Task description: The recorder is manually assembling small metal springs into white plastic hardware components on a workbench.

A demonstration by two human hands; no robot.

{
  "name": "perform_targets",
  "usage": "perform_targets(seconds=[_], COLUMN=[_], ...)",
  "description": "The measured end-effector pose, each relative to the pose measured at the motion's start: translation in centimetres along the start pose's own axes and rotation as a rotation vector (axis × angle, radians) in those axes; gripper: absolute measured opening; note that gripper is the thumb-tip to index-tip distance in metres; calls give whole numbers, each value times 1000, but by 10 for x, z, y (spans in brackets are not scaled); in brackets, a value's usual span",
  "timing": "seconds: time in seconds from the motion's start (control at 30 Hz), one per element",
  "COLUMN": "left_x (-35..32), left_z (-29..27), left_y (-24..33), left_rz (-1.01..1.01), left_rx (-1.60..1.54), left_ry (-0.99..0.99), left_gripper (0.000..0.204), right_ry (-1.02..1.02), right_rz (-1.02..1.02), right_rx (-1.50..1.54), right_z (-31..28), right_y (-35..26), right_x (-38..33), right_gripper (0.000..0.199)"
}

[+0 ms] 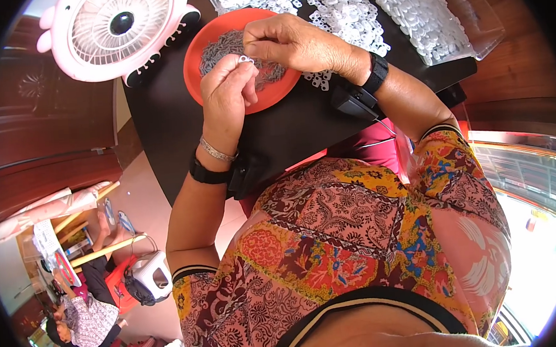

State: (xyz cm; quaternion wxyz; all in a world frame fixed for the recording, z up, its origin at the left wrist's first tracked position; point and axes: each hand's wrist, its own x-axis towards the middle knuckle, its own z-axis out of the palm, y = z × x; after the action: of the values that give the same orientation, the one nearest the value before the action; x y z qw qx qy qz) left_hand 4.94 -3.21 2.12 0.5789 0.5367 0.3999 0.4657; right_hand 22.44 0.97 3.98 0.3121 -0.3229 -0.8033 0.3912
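Observation:
Over an orange-red plastic bowl, both my hands come close together. Pinched between the thumb and finger of my left hand is a small white plastic piece with a hole in it. My right hand is closed just above and beside it, thumb against curled fingers; whatever it pinches is hidden. Many small grey screw-like parts fill the bowl beneath. Right of the bowl, a heap of similar white plastic pieces is spread on the dark table.
A pink-framed fan stands left of the bowl. At the far right, a clear plastic tray holds more white pieces. A black device hangs by my right wrist. Another person sits at a table in the lower left.

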Motion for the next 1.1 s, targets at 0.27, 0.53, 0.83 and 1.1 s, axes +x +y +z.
perform_targets(seconds=[0.27,0.53,0.83,1.1], left_x=[3,2,1,1], left_z=[-10,-8,-7,-6], left_y=[2,5,1,1], left_rz=[-88,-94,-50,-42], left_rx=[131,151,107,94], left_ry=[-126,-97,-42,-35], left_gripper=[22,23,21,21], right_ry=[-41,18,18,30], right_rz=[19,-71,-87,-74], right_rx=[-79,79,-121,-143], right_z=[-4,-4,0,2], right_y=[8,15,8,8], right_x=[0,0,0,0], right_gripper=[17,10,10,11])
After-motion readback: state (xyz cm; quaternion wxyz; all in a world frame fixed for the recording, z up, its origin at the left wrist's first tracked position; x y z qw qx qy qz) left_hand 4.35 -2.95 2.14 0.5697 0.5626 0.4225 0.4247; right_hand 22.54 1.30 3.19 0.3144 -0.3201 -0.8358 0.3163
